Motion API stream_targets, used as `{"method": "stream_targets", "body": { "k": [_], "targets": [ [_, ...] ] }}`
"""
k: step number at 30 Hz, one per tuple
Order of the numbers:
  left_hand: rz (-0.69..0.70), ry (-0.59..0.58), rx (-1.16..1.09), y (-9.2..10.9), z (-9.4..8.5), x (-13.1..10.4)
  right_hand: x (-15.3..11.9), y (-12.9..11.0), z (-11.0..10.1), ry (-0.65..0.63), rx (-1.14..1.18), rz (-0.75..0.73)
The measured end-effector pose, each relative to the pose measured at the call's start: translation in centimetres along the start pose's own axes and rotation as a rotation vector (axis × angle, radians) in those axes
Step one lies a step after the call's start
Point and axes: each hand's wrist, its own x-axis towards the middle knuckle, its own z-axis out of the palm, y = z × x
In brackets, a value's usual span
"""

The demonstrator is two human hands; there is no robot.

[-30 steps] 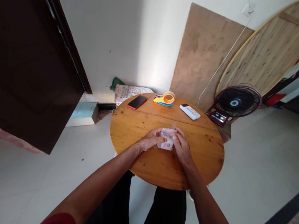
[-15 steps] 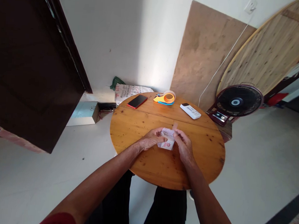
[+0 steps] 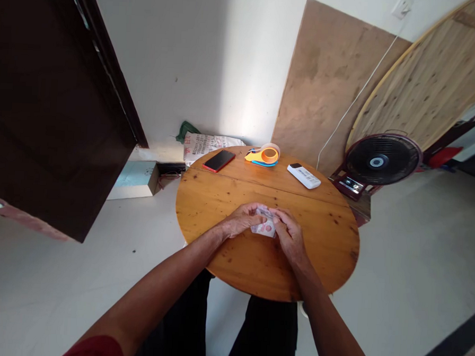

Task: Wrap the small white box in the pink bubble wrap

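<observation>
A small whitish packet with pink print [image 3: 263,228] is held just above or on the round wooden table [image 3: 233,263], near its middle. My left hand [image 3: 241,221] grips it from the left, thumb lying across its face. On the other side my right hand [image 3: 290,235] pinches its upper right edge with thumb and fingers. Farther back on the table are a red-edged phone [image 3: 219,160], an orange and blue tape dispenser [image 3: 264,155] with a clear roll, and a white device with a dark end [image 3: 304,176].
A black fan [image 3: 377,162] stands right of the table. Behind lean a brown board [image 3: 326,81] and a round wooden top [image 3: 429,76]. A printed sack [image 3: 207,144] lies by the wall, a box [image 3: 136,180] to the left beside a dark door [image 3: 54,104].
My right fingers have moved left over the packet's top edge. The strip of tape that stuck up there no longer shows. The view has shifted slightly.
</observation>
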Motion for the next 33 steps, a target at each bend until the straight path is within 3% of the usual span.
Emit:
{"method": "stream_targets", "body": {
  "k": [10,21,29,33],
  "targets": [
    [0.090,-0.053,0.182,0.6,-0.1,-0.4,-0.6,0.5,0.5,-0.040,-0.221,-0.098],
    [0.206,0.049,0.303,-0.6,-0.5,0.9,-0.4,0.6,0.8,0.009,-0.317,-0.108],
    [0.189,0.143,0.298,-1.2,-0.4,1.7,-0.5,0.6,1.5,-0.126,-0.566,-0.119],
    [0.242,0.157,0.345,-1.2,-0.3,1.9,-0.4,0.9,1.5,-0.112,-0.633,-0.120]
  ]
}}
